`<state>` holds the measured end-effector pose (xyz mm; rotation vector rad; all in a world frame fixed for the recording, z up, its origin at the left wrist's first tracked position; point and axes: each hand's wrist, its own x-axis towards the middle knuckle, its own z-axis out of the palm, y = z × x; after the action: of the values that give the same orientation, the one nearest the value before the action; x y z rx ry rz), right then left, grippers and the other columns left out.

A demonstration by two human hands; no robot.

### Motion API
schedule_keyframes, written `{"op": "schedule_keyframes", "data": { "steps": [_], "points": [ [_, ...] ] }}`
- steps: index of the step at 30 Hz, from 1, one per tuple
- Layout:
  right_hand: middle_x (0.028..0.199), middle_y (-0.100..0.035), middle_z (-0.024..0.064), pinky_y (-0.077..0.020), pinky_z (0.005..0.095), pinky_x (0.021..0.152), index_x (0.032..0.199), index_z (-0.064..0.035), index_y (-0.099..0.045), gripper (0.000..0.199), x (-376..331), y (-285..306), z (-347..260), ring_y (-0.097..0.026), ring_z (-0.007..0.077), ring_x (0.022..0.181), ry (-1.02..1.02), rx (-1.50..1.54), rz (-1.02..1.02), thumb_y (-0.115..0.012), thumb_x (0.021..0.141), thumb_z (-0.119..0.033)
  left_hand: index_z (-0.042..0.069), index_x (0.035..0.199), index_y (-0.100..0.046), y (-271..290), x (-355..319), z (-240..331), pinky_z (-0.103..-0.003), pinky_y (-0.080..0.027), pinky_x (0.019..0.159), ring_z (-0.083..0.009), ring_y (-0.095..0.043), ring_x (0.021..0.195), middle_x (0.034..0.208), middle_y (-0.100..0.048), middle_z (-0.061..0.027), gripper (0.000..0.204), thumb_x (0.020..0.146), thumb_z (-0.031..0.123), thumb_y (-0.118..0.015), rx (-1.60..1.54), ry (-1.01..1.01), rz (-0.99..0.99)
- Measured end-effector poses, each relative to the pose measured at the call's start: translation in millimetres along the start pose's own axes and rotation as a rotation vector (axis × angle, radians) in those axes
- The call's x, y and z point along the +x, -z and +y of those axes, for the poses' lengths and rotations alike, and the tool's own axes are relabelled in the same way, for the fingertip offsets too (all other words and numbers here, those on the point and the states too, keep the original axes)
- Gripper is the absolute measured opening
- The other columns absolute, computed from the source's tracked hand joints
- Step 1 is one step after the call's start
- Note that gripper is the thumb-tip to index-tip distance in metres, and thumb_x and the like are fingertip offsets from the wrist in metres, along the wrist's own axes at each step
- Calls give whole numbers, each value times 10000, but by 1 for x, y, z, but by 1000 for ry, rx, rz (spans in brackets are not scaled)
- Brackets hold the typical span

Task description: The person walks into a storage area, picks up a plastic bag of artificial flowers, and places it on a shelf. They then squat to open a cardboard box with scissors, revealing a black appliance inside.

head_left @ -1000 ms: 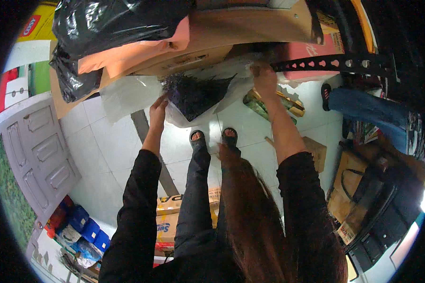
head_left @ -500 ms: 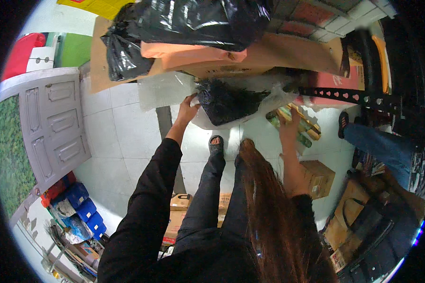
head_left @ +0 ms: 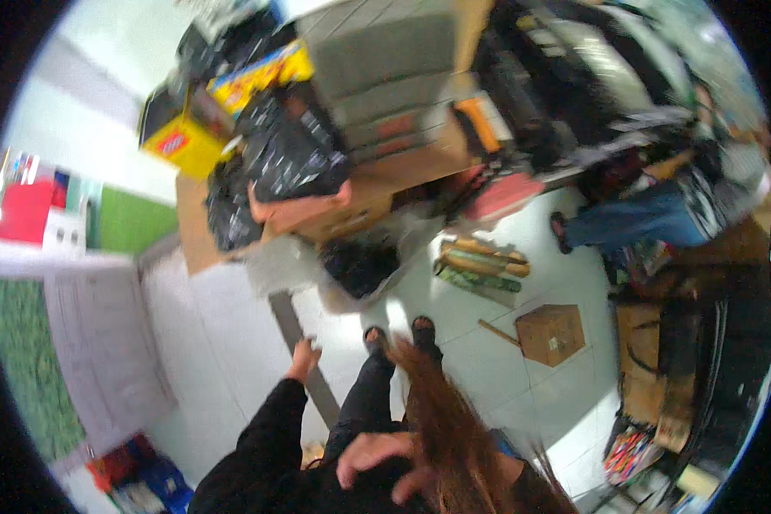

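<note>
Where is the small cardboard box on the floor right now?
In the head view, the small cardboard box sits on the white tiled floor to the person's right, below the bundle of rolls and beside a thin stick.

Left hand [head_left: 304, 358] hung empty over the white tiled floor [head_left: 223, 343], right hand [head_left: 377, 454] pulled in at the chest. Blurry, but probably a black plastic bag [head_left: 360, 264] sat ahead beside stacked brown cardboard boxes [head_left: 377, 184].

Quick count: two hands, left [head_left: 304, 358] and right [head_left: 381, 458], one small cardboard box [head_left: 551, 333] on the floor, two black bags [head_left: 291, 158] up top, one yellow box [head_left: 178, 141].
</note>
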<state>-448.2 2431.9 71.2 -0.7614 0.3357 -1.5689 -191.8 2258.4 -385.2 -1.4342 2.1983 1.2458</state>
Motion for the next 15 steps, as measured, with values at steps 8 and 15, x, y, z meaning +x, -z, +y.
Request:
{"op": "schedule_keyframes", "data": {
  "steps": [8, 15],
  "points": [
    [1116, -485, 150, -334, 390, 921, 1165, -93, -445, 381, -122, -73, -108, -480, 223, 1024, 464, -517, -111, -527, 796, -142, 53, 1141, -447, 10, -34, 133, -374, -405, 847, -334, -504, 983, 1030, -543, -196, 504, 657, 177, -516, 280, -293, -232],
    [1153, -468, 134, -336, 394, 911, 1195, -152, -443, 381, -226, -187, -175, -455, 213, 1061, 801, -1113, -875, -497, 833, -259, 112, 978, -598, 35, 9, 230, -384, -425, 797, -309, -547, 907, 955, -588, -142, 339, 720, 293, -473, 465, -547, -286]
  ]
}}
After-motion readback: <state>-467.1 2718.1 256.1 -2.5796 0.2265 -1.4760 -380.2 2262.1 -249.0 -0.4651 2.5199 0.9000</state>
